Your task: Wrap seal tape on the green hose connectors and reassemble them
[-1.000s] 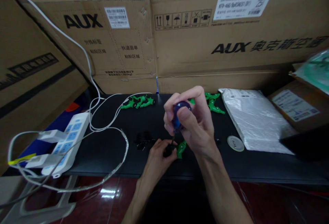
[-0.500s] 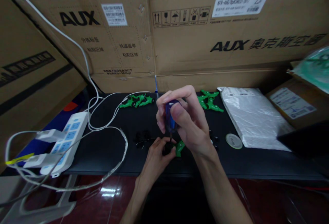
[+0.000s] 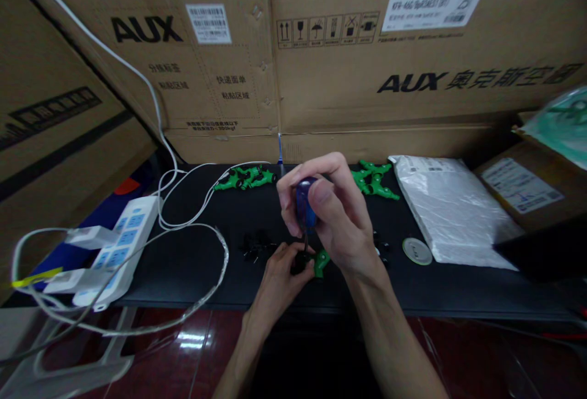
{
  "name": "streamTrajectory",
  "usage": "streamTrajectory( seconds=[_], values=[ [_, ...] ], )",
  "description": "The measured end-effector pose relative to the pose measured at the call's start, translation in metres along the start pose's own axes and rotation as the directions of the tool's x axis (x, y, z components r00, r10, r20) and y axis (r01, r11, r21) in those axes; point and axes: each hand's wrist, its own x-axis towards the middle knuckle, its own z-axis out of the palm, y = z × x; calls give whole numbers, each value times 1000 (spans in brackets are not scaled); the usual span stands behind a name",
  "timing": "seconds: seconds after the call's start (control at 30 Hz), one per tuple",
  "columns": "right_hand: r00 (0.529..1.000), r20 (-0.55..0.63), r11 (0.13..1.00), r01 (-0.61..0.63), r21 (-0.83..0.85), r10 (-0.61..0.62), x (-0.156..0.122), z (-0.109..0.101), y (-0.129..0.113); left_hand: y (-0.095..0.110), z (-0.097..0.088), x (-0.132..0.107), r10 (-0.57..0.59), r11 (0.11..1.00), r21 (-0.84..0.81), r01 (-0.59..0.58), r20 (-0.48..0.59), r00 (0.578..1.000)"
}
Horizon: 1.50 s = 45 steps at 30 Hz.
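My right hand [image 3: 337,219] is closed around the blue handle of a small screwdriver [image 3: 304,204], held upright with its thin shaft pointing down. The tip meets a small green and black plastic part [image 3: 320,262] on the black table [image 3: 192,264]. My left hand [image 3: 279,280] pinches that part from the left and steadies it on the table. A heap of small black pieces [image 3: 255,246] lies just left of my left hand.
Green assembled parts lie at the back: one group [image 3: 245,178] at left, another [image 3: 375,180] at right. A white power strip [image 3: 117,251] with white cables sits at the left edge. A round metal lid [image 3: 417,250] and a plastic bag [image 3: 452,209] lie right. Cardboard boxes [image 3: 367,69] wall the back.
My right hand with the screwdriver has shifted slightly left and lower over the part. My left hand keeps its hold on the part.
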Motion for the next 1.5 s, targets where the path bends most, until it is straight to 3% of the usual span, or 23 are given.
streamTrajectory(
  seconds=[0.13,0.37,0.6,0.8,1.0,1.2,1.4,1.5],
  values=[
    [997,21,998,-67,-20,68,0,1,-1,1,0,0,6,1000,4,-6,-2,1000],
    [998,2,995,68,79,-68,-3,2,7,1,-1,1,13,1000,-16,-13,4,1000],
    [998,20,996,-57,63,56,-1,-1,2,0,0,-1,7,1000,-21,-7,0,1000],
    [997,-25,996,69,62,-67,-3,2,8,-3,0,1,10,999,-52,-10,13,1000],
    [999,50,995,-20,94,15,0,1,6,-3,1,1,4,998,-67,-4,-1,1000],
    [996,-7,988,90,123,-90,-3,0,11,-4,0,0,32,992,-119,-33,-3,999],
    [999,28,994,-18,107,15,0,-1,4,-7,-2,1,66,984,-163,-71,-31,997],
    [999,-6,992,41,116,-40,-1,-1,6,-10,-2,1,68,979,-192,-72,-26,997]
  ],
)
